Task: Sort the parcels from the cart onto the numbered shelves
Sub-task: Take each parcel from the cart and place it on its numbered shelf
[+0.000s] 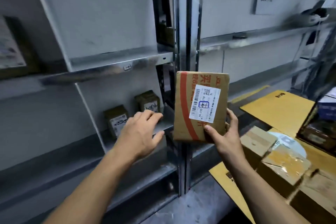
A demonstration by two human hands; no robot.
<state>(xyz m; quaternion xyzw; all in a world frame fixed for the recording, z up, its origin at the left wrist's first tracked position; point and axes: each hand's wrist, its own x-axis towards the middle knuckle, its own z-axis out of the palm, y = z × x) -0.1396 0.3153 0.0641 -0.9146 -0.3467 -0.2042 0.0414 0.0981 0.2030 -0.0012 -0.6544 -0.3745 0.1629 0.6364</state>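
Small boxes (116,119) block the shelf (166,124) back; the front strip beside the post (179,42) lies free.

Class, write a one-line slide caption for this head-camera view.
Right hand holds up a labelled cardboard parcel while the open left hand reaches toward small boxes on a metal shelf.

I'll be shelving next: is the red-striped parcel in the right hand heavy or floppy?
Probably light: the right hand alone holds the parcel upright by its lower corner. Likely stiff: its cardboard face looks flat, not sagging. It seems thin, so it may tip if stood on edge.
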